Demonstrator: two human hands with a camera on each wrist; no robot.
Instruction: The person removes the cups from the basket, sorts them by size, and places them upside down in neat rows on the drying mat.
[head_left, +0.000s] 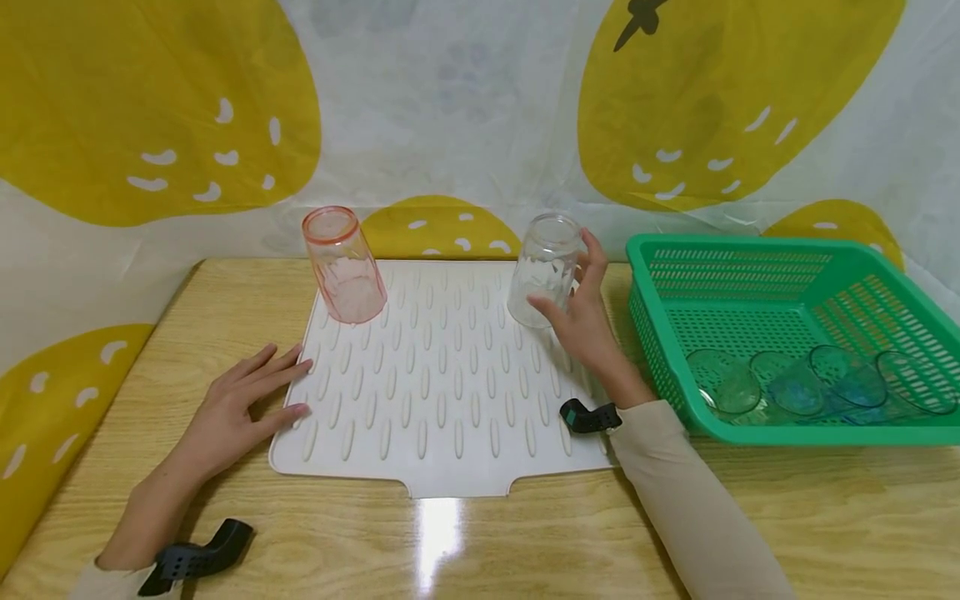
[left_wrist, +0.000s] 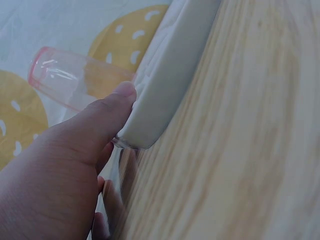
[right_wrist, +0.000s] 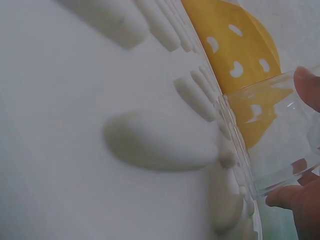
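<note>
Near the back right of a white ridged drying mat [head_left: 442, 408], a clear drinking glass [head_left: 543, 267] stands upside down. My right hand [head_left: 581, 321] holds it from the right, thumb in front and fingers round the far side. In the right wrist view the glass's rim is right at the mat surface. A pink-tinted glass [head_left: 347, 275] stands upside down at the mat's back left corner. My left hand [head_left: 232, 408] rests at the mat's left edge with fingers extended; the left wrist view shows its thumb [left_wrist: 126, 90] touching that edge.
To the right of the mat is a green plastic basket [head_left: 750, 432]. Several clear and bluish glasses [head_left: 847, 387] lie along its near side. The wooden table [head_left: 337, 533] meets a white cloth [head_left: 465, 108] with yellow shapes at the back.
</note>
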